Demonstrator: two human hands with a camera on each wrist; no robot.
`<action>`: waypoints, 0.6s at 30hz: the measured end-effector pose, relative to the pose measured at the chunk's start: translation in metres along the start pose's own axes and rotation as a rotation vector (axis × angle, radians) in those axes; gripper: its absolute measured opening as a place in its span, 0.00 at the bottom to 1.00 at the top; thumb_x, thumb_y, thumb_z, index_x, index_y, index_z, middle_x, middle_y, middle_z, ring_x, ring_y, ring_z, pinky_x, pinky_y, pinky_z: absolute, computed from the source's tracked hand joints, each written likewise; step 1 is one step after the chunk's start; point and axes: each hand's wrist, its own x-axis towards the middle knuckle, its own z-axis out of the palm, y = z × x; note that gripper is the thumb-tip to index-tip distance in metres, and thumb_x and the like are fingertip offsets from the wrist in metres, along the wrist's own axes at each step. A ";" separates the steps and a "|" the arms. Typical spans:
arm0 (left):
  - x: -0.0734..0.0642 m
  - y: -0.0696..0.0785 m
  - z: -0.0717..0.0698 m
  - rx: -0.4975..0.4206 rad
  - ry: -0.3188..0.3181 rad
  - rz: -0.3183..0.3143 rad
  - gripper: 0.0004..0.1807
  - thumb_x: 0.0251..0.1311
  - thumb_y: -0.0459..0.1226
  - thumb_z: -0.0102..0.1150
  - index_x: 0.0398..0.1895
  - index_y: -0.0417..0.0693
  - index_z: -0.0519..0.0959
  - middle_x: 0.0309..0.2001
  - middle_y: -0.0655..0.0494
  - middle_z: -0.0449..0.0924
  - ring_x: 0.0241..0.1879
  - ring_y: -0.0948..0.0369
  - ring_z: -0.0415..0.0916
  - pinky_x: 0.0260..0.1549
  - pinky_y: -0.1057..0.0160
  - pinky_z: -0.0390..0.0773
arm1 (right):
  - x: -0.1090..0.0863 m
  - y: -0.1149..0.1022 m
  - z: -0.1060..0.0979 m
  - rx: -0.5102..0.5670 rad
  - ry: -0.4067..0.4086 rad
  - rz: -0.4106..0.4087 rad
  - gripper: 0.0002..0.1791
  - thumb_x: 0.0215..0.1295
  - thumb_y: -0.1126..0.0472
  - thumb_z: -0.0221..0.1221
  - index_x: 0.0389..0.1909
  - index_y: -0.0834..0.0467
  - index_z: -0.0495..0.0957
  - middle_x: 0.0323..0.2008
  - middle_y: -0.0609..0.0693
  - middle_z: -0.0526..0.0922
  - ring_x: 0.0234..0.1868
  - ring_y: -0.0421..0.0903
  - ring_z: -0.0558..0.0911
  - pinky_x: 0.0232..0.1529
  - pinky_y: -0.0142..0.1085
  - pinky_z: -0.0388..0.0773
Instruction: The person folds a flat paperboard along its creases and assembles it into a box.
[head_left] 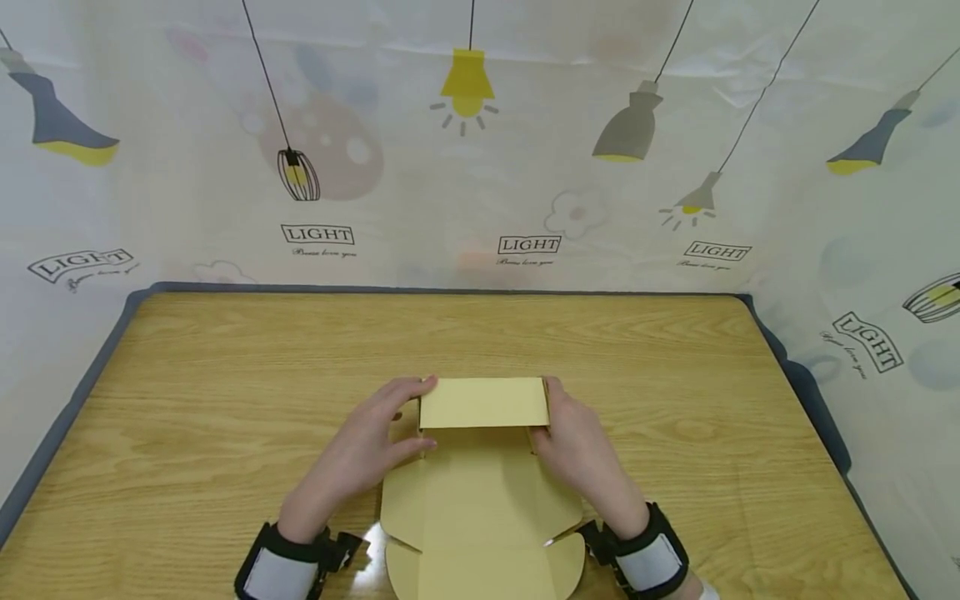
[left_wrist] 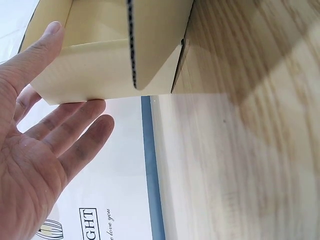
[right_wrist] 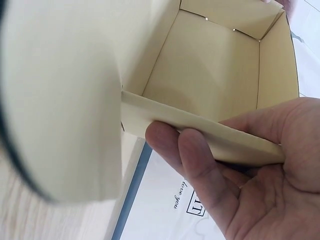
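Observation:
A pale yellow-brown cardboard box [head_left: 483, 402], partly folded, has its wide flat lid panel [head_left: 480, 508] spread toward me. Small walls stand around its tray part, whose inside [right_wrist: 207, 62] shows in the right wrist view. At the left wall [left_wrist: 95, 72] is my left hand [head_left: 367, 433], its thumb on the rim and its fingertips against the opposite edge. Fingers and thumb of my right hand [head_left: 581, 437] pinch the doubled right wall [right_wrist: 200, 127], with fingertips outside; part of the thumb is hidden.
The box is over a wood-grain table [head_left: 225, 375] with a dark border strip [head_left: 450, 289]. Behind stands a white backdrop [head_left: 420, 208] printed with lamps. Rounded side flaps [head_left: 401, 492] with slits stick out from the lid panel. Each wrist wears a black camera strap [head_left: 652, 550].

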 end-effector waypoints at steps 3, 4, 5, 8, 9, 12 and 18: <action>0.000 0.001 0.000 0.004 0.001 0.005 0.41 0.56 0.32 0.76 0.74 0.40 0.69 0.67 0.43 0.73 0.63 0.45 0.74 0.55 0.47 0.81 | 0.000 0.000 0.000 -0.010 0.001 0.002 0.26 0.64 0.74 0.62 0.62 0.74 0.67 0.40 0.67 0.85 0.35 0.56 0.86 0.30 0.47 0.83; 0.000 0.001 0.000 0.005 0.002 0.006 0.41 0.56 0.32 0.76 0.74 0.41 0.69 0.67 0.43 0.73 0.62 0.45 0.74 0.55 0.47 0.81 | 0.000 0.000 0.000 -0.011 0.001 0.001 0.27 0.64 0.74 0.62 0.62 0.74 0.67 0.40 0.67 0.85 0.35 0.56 0.86 0.31 0.48 0.83; 0.000 0.001 0.000 0.007 0.003 0.008 0.41 0.56 0.32 0.76 0.74 0.40 0.69 0.67 0.43 0.73 0.62 0.45 0.74 0.55 0.47 0.82 | 0.001 -0.001 0.000 -0.011 0.002 0.001 0.27 0.64 0.75 0.62 0.63 0.74 0.67 0.41 0.67 0.85 0.35 0.57 0.86 0.31 0.48 0.83; 0.000 0.001 0.000 0.007 0.005 0.013 0.41 0.56 0.32 0.76 0.74 0.40 0.69 0.67 0.43 0.73 0.62 0.45 0.74 0.55 0.47 0.82 | 0.001 -0.001 0.001 -0.006 0.002 0.006 0.30 0.62 0.76 0.62 0.65 0.72 0.66 0.41 0.66 0.85 0.34 0.55 0.86 0.31 0.47 0.83; 0.000 0.000 0.000 0.007 0.005 0.015 0.41 0.56 0.32 0.76 0.74 0.40 0.69 0.67 0.43 0.73 0.62 0.45 0.74 0.55 0.47 0.82 | 0.001 -0.002 0.001 -0.001 0.002 0.007 0.31 0.62 0.76 0.62 0.66 0.71 0.66 0.41 0.66 0.85 0.33 0.55 0.85 0.30 0.47 0.83; 0.000 0.000 0.001 0.011 0.006 0.021 0.41 0.56 0.32 0.76 0.74 0.41 0.69 0.67 0.43 0.73 0.62 0.45 0.74 0.55 0.47 0.82 | 0.002 -0.002 0.001 0.010 0.001 0.017 0.33 0.59 0.78 0.62 0.67 0.69 0.65 0.42 0.66 0.85 0.31 0.53 0.84 0.29 0.46 0.81; 0.000 0.001 0.001 0.014 0.001 0.018 0.42 0.55 0.32 0.77 0.74 0.40 0.69 0.67 0.43 0.73 0.62 0.45 0.75 0.55 0.49 0.82 | 0.001 -0.001 0.003 0.024 0.009 0.023 0.33 0.55 0.81 0.59 0.64 0.69 0.66 0.43 0.65 0.85 0.33 0.52 0.83 0.30 0.45 0.81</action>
